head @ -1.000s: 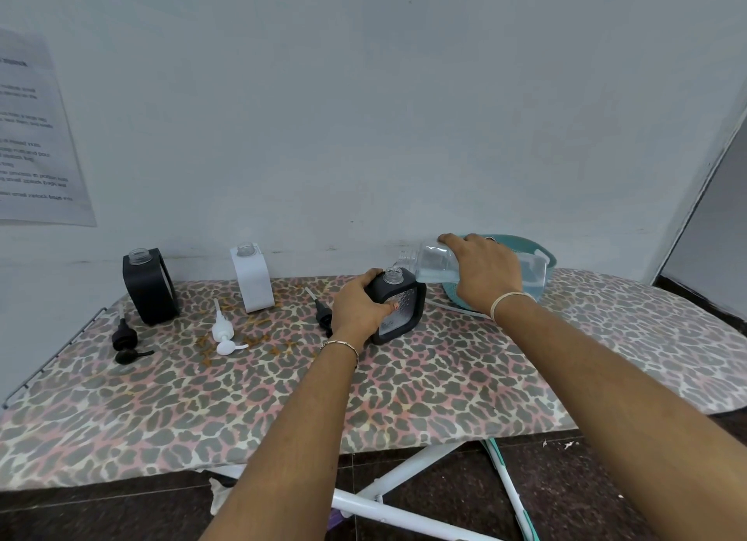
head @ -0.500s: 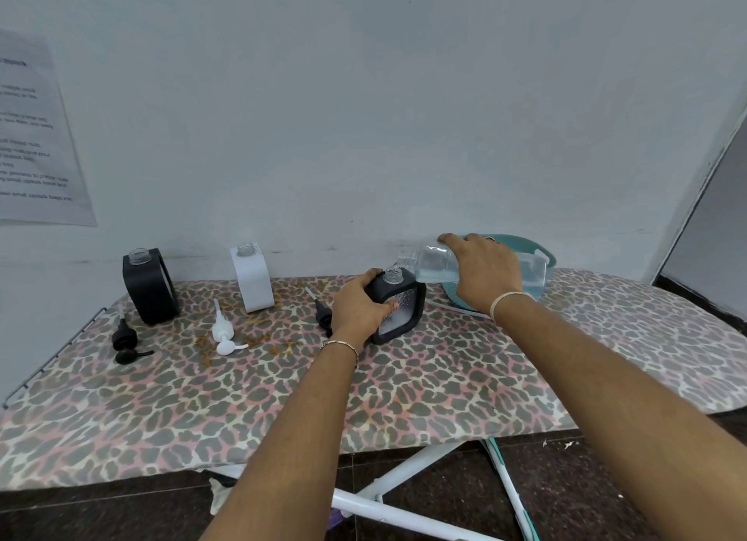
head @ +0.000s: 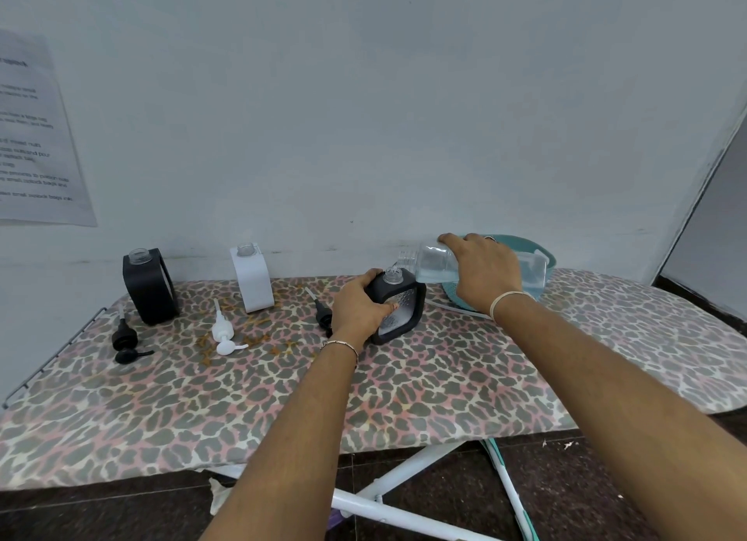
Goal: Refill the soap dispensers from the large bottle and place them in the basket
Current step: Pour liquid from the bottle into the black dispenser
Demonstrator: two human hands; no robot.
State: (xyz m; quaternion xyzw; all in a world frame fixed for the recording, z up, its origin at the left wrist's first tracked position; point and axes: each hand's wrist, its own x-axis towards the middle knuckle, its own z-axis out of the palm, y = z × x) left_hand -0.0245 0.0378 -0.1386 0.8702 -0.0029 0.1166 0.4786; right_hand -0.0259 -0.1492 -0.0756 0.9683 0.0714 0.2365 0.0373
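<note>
1. Almost nothing has been moved since the earlier frames: the left hand (head: pixel 357 310), the right hand (head: pixel 483 273) and what they hold are found where they were half a second ago.
2. The black dispenser (head: pixel 417 294) is gripped by the left hand, with the fingers wrapped over its left side and the thumb laid on its front. It is stood on the ironing board (head: pixel 404 387), slightly tilted, with its clear neck uncapped.
3. The large bottle (head: pixel 434 265) is grasped from above by the right hand and held almost level. Its mouth is pointed left, just above and behind the neck of the black dispenser. Clear liquid is seen pooled along its lower side; whether any is running out cannot be told.
4. The basket (head: pixel 525 243), teal, is set at the back of the board by the wall (head: pixel 364 116), and is largely hidden behind the right hand and the bottle.
5. A second black dispenser (head: pixel 149 285) and a white dispenser (head: pixel 252 281) are stood upright near the wall to the left, apart from each other, both uncapped.
6. Three pumps are laid on the board: a black pump (head: pixel 125 338) before the second black dispenser, a white pump (head: pixel 224 334) before the white dispenser, and another black pump (head: pixel 323 316) just left of the left hand, partly hidden.
7. A thin bracelet (head: pixel 341 344) is worn on the left wrist and a pale band (head: pixel 509 298) on the right.
8. A printed sheet (head: pixel 36 136) is fixed to the wall at the left; its text is too blurred to be read.
</note>
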